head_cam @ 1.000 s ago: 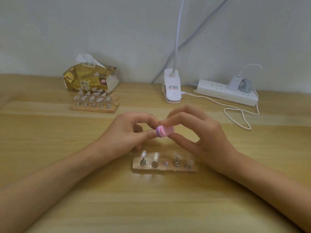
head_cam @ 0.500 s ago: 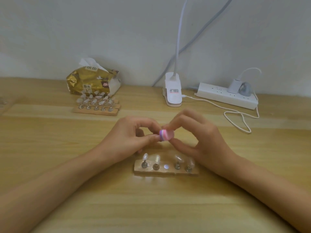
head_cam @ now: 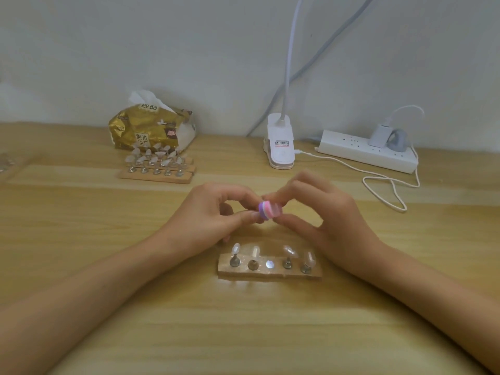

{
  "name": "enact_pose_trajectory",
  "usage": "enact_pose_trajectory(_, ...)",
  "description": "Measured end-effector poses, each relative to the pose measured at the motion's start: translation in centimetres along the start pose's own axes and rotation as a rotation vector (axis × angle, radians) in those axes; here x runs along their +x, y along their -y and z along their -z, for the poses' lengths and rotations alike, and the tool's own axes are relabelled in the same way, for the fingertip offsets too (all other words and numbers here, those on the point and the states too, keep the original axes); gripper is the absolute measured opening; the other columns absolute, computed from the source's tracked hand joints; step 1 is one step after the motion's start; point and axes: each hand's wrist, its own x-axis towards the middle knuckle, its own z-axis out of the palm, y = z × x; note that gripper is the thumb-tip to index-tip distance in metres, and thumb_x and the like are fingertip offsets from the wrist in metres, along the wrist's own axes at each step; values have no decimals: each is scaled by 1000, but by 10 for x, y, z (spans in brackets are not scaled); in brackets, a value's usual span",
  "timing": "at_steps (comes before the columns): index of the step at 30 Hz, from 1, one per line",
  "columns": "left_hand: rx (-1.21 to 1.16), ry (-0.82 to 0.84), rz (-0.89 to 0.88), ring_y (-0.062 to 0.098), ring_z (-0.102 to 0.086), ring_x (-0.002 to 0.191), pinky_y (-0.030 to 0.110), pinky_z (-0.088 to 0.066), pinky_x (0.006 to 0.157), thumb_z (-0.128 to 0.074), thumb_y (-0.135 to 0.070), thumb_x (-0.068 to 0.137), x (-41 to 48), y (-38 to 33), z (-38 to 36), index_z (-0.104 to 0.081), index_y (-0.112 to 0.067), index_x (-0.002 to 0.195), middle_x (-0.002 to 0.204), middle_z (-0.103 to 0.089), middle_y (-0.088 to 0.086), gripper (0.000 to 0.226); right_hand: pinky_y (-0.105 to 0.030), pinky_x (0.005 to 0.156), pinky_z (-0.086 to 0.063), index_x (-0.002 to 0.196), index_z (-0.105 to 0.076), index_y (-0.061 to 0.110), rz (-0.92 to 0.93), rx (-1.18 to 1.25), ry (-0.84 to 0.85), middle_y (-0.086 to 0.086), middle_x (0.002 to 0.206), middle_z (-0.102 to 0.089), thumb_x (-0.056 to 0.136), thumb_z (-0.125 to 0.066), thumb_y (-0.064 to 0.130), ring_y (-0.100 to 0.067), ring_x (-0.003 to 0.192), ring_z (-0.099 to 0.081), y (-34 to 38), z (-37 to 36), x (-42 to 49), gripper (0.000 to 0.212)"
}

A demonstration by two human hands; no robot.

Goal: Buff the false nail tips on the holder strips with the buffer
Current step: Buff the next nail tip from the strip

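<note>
Just beyond the holder strip (head_cam: 270, 272), the right hand (head_cam: 334, 216) pinches the buffer (head_cam: 271, 210) — long axis parallel to the strip, purple end pointing at the left hand (head_cam: 205, 221). That hand's curled fingertips (head_cam: 250, 215) meet this end; whether they pinch anything is unclear.

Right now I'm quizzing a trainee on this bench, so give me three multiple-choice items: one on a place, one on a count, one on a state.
1. Where does the tissue pack lie?
A. just behind the far holder strips
B. on the floor
C. on a shelf

2. How many nail tips stand on the near holder strip?
A. two
B. four
C. six

3. What is the right hand doing?
A. lying flat and empty
B. pinching the buffer
C. holding scissors

Answers:
1 A: the gold pack sits right behind them.
2 B: four stand, and the middle socket is bare.
3 B: its fingertips pinch the pink-purple block.
</note>
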Motion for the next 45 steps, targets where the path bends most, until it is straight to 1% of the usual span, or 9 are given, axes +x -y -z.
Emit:
enact_pose_trajectory(7, -23, 8, 4, 7, -47, 42, 17, -42, 46, -75, -26, 82, 0, 1, 0, -76, -26, 82, 82, -72, -16, 1, -17, 84, -46, 95, -70, 7, 21, -29, -16, -1, 96, -63, 88, -75, 3, -3, 92, -61, 0, 0, 0, 10)
enact_pose_trajectory(17, -14, 26, -1, 7, -48, 44, 18, -44, 47, -73, -22, 85, -1, 2, 0, -76, -27, 84, 90, -74, -14, 6, -29, 83, -52, 99, -72, 9, -64, -14, -16, -3, 95, -64, 88, -75, 3, -10, 91, -64, -4, 3, 2, 13)
enact_pose_trajectory(22, -29, 7, 8, 5, -47, 42, 17, -42, 46, -74, -27, 84, 0, 1, 0, -76, -30, 81, 84, -73, -16, 4, -24, 84, -50, 102, -72, 9, 38, -24, -30, -5, 98, -64, 89, -74, 6, -12, 94, -64, -2, 3, 0, 14)
enact_pose_trajectory(26, -23, 20, 2, 9, -49, 45, 21, -44, 46, -73, -22, 86, 0, 1, -1, -76, -30, 82, 85, -75, -12, 10, -32, 84, -52, 103, -73, 10, -85, -11, -36, -4, 99, -64, 88, -75, 3, -11, 92, -64, -7, 6, 1, 16)
enact_pose_trajectory(30, -29, 7, 9, 8, -50, 45, 18, -41, 45, -73, -26, 85, 0, 1, -1, -76, -27, 80, 82, -74, -8, 5, -24, 86, -50, 105, -72, 12, 54, -35, -28, -3, 102, -63, 90, -74, 5, -12, 97, -64, -4, 2, -2, 17)
enact_pose_trajectory(33, -34, 9, 13, 5, -48, 43, 17, -41, 44, -73, -22, 85, 0, -1, -1, -75, -29, 77, 79, -75, -9, 10, -33, 84, -51, 106, -73, 10, -84, -27, -25, -2, 101, -63, 89, -73, 4, -11, 94, -64, -9, 6, 1, 18)
enact_pose_trajectory(37, -42, -11, 38, 5, -48, 42, 17, -40, 44, -75, -26, 82, 0, -2, 0, -75, -26, 75, 75, -73, -7, 7, -23, 86, -50, 109, -72, 13, 39, -57, -11, -2, 103, -63, 90, -72, 6, -8, 96, -62, -3, 2, -1, 20)
enact_pose_trajectory(41, -48, 1, 38, 7, -48, 45, 15, -37, 43, -75, -21, 83, -1, -1, 0, -76, -25, 77, 73, -73, -6, 8, -27, 83, -51, 109, -73, 9, -78, -41, -41, -2, 102, -62, 89, -73, 4, -7, 89, -62, -8, 7, -1, 21)
enact_pose_trajectory(45, -33, -18, 45, 11, -46, 49, 19, -34, 44, -76, -21, 82, 0, 0, 0, -75, -24, 77, 72, -71, -6, 6, -26, 84, -50, 106, -72, 11, 42, -57, 21, -1, 102, -61, 90, -72, 4, -10, 93, -62, -4, 3, -2, 17)
